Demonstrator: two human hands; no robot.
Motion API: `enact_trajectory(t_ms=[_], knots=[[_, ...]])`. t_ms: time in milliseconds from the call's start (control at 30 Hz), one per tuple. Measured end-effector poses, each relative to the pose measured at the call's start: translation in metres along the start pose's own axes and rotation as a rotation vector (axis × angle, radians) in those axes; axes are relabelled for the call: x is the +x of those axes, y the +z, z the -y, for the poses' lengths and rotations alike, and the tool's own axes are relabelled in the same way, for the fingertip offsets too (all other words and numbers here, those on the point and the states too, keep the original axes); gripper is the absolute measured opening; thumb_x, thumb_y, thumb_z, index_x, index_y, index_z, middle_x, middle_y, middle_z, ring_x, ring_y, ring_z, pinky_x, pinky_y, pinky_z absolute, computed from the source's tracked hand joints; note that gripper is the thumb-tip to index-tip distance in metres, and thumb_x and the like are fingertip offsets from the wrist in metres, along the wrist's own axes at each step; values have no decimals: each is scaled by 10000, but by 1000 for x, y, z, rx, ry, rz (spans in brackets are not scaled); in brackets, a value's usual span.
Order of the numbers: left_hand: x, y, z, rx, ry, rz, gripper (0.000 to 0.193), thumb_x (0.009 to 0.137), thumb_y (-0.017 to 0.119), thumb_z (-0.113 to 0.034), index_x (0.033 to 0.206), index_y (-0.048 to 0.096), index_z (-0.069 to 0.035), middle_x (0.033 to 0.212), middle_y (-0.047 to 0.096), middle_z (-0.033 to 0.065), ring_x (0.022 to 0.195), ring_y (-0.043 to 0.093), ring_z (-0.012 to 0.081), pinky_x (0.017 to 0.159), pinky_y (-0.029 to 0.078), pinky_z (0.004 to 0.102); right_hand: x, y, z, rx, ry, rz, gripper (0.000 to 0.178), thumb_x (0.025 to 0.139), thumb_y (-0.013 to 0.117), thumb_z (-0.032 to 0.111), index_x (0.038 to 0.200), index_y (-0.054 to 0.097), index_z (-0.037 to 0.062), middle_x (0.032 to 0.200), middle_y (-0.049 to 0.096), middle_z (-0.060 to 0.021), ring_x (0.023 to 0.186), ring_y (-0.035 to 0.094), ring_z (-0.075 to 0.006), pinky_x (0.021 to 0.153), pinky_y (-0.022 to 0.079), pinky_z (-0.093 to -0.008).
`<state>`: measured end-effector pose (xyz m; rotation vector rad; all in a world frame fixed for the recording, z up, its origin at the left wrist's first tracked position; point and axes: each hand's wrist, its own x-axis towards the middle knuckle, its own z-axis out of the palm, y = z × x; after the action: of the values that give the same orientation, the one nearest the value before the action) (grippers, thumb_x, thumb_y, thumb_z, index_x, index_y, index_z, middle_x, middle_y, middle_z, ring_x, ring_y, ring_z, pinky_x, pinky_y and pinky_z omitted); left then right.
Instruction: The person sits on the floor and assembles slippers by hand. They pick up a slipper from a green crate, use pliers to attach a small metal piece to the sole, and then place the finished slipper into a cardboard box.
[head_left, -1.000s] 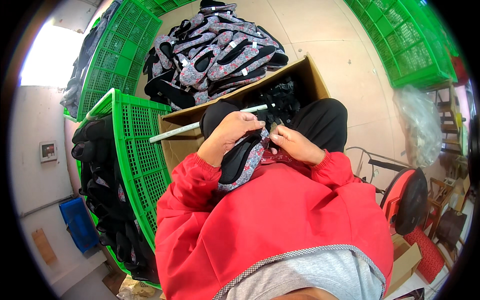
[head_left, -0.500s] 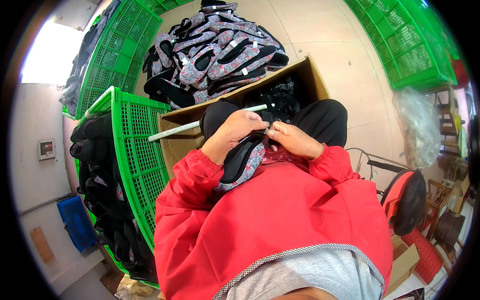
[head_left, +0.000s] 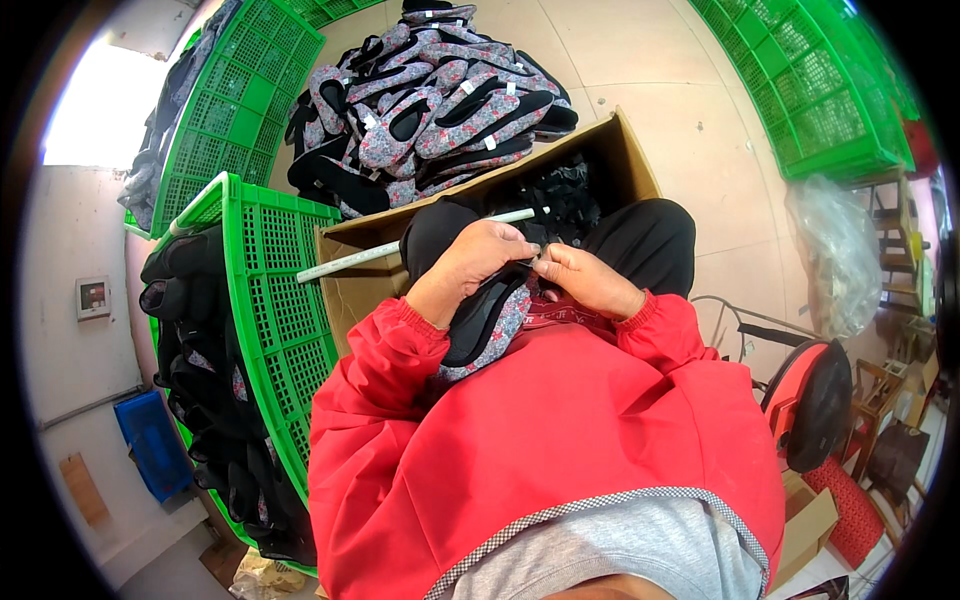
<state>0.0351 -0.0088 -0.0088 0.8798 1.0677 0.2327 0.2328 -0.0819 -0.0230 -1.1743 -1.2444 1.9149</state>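
Note:
A cloth shoe (head_left: pixel 508 325), grey with a red floral print and a black lining, lies in my lap against the red smock. My left hand (head_left: pixel 472 258) pinches its far end between thumb and fingers. Beside it my right hand (head_left: pixel 588 280) is closed in a pinch, its thumb almost meeting the left fingertips. Whatever sits between the right fingertips is too small to make out. Both hands are held just above my knees, over the near side of an open cardboard box (head_left: pixel 640 165).
A white pole (head_left: pixel 370 258) lies across the box, which holds black scraps (head_left: pixel 565 195). Beyond it is a heap of floral shoes (head_left: pixel 430 110). A green crate (head_left: pixel 285 300) with dark shoes stands at left, another green crate (head_left: pixel 800 95) at far right. A round-seated chair (head_left: pixel 815 400) is at right.
My hands stay almost in the same place, still pinched together at the shoe's end. The shoe and left wrist have shifted very slightly.

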Motion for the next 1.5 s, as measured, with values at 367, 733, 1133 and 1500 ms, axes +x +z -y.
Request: enact_trajectory(t_ms=[367,733,1133,1500], knots=[[0,2,1,28,30,-43,129,893,696,-73,826,691,37,739,676,70,626,632,131,585,497,251,0,3,-3,31,-9,-32,263,1034,539,226,872,558,19,737,552,4,650,493,-71,593,423,-249],[-6,0,2,680,386,-374,288,917,667,-157,1127,669,39,736,677,70,670,619,114,633,477,287,-13,15,-19,470,0,-164,214,1061,488,228,962,557,51,737,533,7,617,470,-67,555,387,-224],[-51,0,-7,936,827,77,409,673,591,88,1019,712,-92,1060,615,78,1053,575,278,941,454,359,-21,22,-47,622,-43,-127,246,1060,478,345,1070,534,106,742,588,-23,507,375,-41,467,289,-187],[-52,5,-1,1034,915,-108,220,684,671,36,862,693,-91,981,628,65,995,592,288,888,483,383,-20,27,-46,611,-83,-108,250,1061,468,351,1083,517,107,761,581,-31,527,377,-52,489,287,-184]])
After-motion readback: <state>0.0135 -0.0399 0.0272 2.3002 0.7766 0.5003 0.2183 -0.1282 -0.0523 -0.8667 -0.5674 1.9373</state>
